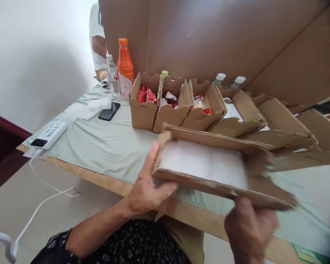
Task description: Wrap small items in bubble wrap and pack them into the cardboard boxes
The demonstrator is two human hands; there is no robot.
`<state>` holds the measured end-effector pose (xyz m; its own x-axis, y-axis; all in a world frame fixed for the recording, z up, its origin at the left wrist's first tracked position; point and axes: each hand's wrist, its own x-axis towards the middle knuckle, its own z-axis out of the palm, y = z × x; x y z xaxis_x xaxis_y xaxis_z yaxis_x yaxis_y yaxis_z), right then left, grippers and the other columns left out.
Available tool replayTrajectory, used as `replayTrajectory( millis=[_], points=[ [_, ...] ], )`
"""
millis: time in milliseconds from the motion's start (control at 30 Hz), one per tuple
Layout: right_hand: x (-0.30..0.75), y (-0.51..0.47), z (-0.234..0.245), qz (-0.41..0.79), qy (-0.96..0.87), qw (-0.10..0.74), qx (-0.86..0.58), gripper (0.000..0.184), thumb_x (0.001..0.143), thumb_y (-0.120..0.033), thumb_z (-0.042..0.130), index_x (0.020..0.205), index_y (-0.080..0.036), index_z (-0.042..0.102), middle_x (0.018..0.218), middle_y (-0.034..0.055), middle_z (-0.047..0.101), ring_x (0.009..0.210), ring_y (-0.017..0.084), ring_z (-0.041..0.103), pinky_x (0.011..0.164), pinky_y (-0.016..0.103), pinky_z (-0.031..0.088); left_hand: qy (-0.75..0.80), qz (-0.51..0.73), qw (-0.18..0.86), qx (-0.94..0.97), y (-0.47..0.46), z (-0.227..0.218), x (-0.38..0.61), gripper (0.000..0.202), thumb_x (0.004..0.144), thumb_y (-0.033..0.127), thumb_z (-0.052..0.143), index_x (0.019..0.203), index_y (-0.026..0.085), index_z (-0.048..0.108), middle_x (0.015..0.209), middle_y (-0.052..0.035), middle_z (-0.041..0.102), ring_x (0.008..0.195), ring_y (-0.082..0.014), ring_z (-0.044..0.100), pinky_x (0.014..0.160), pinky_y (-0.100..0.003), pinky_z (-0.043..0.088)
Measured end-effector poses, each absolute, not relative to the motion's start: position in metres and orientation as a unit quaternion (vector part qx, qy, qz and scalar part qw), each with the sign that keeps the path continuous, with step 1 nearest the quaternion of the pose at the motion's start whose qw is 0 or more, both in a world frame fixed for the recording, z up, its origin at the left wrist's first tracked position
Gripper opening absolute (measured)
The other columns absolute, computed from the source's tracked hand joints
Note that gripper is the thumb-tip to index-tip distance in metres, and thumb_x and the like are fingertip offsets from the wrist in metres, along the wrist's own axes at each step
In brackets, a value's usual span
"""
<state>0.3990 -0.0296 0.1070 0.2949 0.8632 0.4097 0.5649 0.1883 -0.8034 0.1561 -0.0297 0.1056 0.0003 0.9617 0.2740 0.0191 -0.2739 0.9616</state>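
I hold a flat, partly folded cardboard box (209, 165) with a pale inner face above the table's near edge. My left hand (145, 187) grips its left end, thumb underneath and fingers up along the flap. My right hand (249, 227) is blurred beneath the box's lower right edge and seems closed on it. Behind the box, a row of small open cardboard boxes (143, 110) stands on the table, the left three holding red packets (145, 95).
The table carries a pale green cloth (99, 143). On it lie a black phone (109, 111), white tissue (90, 107), a power strip (48, 134), an orange bottle (125, 69) and a clear bottle (112, 77). A big cardboard sheet (222, 36) rises behind. Another person (97, 40) stands at the far end.
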Motion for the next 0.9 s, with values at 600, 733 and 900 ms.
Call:
replayTrajectory(
  millis=[600,733,900],
  points=[
    [0.113,0.158,0.099,0.27,-0.813,0.323,-0.402,0.071,0.105,-0.048,0.041,0.164,-0.01,0.028,0.168,0.0191,0.038,0.151,0.035,0.042,0.122,0.055,0.036,0.644,0.66,0.075,0.378,-0.041,0.065,0.02,0.098,0.081,0.031,0.08,0.163,0.03,0.026,0.174,-0.0129,0.026,0.161,-0.0326,0.028,0.128,-0.05,0.032],
    [0.133,0.153,0.073,0.288,-0.84,0.263,-0.379,0.072,0.106,-0.046,0.038,0.169,-0.016,0.018,0.173,0.0153,0.03,0.155,0.033,0.038,0.121,0.058,0.038,0.668,0.638,0.038,0.38,-0.031,0.048,0.028,0.108,0.083,0.032,0.077,0.167,0.029,0.011,0.177,-0.0154,0.01,0.165,-0.0339,0.014,0.13,-0.052,0.026],
    [0.135,0.145,0.042,0.32,-0.863,0.213,-0.328,0.072,0.106,-0.046,0.043,0.168,-0.017,0.024,0.173,0.0144,0.029,0.158,0.03,0.033,0.124,0.055,0.037,0.675,0.616,0.013,0.405,-0.009,0.043,0.045,0.103,0.087,0.03,0.072,0.168,0.029,0.009,0.178,-0.0141,0.001,0.165,-0.0346,0.006,0.129,-0.053,0.03]
  ],
)
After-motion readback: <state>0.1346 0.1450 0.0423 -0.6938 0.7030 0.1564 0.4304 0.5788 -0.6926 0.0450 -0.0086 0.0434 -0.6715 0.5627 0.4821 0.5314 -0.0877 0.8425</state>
